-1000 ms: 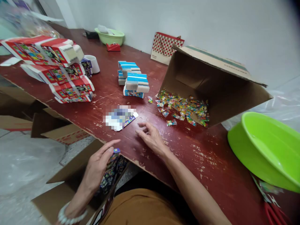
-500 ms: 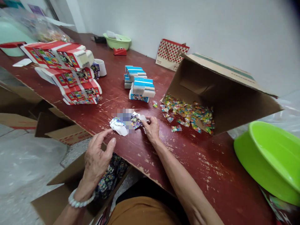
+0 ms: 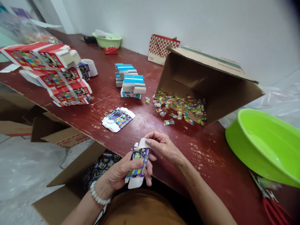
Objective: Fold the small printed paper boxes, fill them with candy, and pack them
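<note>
A small purple printed candy box [image 3: 138, 156] with white end flaps sticking out is held near the table's front edge. My left hand [image 3: 127, 167] is wrapped round its body, thumb across the printed face. With thumb and fingers my right hand [image 3: 161, 145] pinches the white flap at its upper end. Farther up the table lies a fanned stack of flat purple cartons [image 3: 119, 118], apart from both hands. To the right, wrapped candies [image 3: 182, 107] spill from a cardboard box [image 3: 211, 81] tipped on its side.
Bundled red cartons [image 3: 63, 75] are stacked at the left, and blue carton bundles [image 3: 133, 82] stand mid-table. A green basin [image 3: 262, 150] and red-handled scissors [image 3: 274, 209] are at the right. Below the front edge, an open carton [image 3: 77, 165] holds dark printed packs.
My right hand has brought one carton from the stack toward my body. My left hand, free before, now grips it, and the carton is opened out. The view has shifted slightly.
</note>
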Demonstrator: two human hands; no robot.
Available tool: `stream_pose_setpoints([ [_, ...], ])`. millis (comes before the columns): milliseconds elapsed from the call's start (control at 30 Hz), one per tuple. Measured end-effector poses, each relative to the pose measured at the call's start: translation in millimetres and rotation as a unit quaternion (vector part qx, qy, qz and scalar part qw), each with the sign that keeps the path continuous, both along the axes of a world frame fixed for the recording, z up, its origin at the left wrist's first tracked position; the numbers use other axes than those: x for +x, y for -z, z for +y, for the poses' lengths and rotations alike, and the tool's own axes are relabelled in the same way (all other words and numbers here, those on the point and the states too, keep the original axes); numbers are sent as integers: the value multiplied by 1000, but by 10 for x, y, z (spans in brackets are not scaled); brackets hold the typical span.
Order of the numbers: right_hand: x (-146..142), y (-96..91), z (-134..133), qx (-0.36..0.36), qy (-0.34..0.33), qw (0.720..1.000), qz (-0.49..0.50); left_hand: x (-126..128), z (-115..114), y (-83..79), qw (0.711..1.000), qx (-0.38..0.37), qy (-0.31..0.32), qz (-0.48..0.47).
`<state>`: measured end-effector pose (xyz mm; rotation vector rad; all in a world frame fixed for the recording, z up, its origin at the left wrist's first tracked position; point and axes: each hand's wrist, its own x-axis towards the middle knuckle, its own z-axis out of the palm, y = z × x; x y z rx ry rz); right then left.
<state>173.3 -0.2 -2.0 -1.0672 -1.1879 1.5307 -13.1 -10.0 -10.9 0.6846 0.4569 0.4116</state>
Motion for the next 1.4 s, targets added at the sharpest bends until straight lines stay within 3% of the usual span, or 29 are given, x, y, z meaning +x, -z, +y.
stream_pose_setpoints([
  [133,-32,-5,-73,-20,20,998,62,76,-10,-81,993,36,-82,76],
  [300,-173,5,-225,-63,17,989,135,157,7,-154,955,119,-192,193],
  [367,-209,11,-248,-61,28,993,95,173,18,-118,952,122,-191,207],
  [467,-195,4,-208,0,125,992,-36,170,37,-40,946,155,-186,215],
  [567,-142,2,-147,39,188,974,-118,162,25,3,920,207,-243,229],
  [667,-136,28,-130,35,205,973,-102,168,-28,-10,889,249,-295,247],
  [767,-194,52,-150,39,225,973,-33,173,-74,-52,877,277,-308,243],
  [867,-255,51,-174,37,219,975,18,162,-72,-97,895,260,-291,215],
  [1033,-238,91,-167,-83,157,979,104,129,-33,-125,946,148,-223,182],
  [1267,-128,74,-72,-80,146,982,84,113,-27,-17,951,147,-210,171],
  [1400,-143,51,-118,-44,130,990,18,142,-38,-43,952,111,-246,144],
])
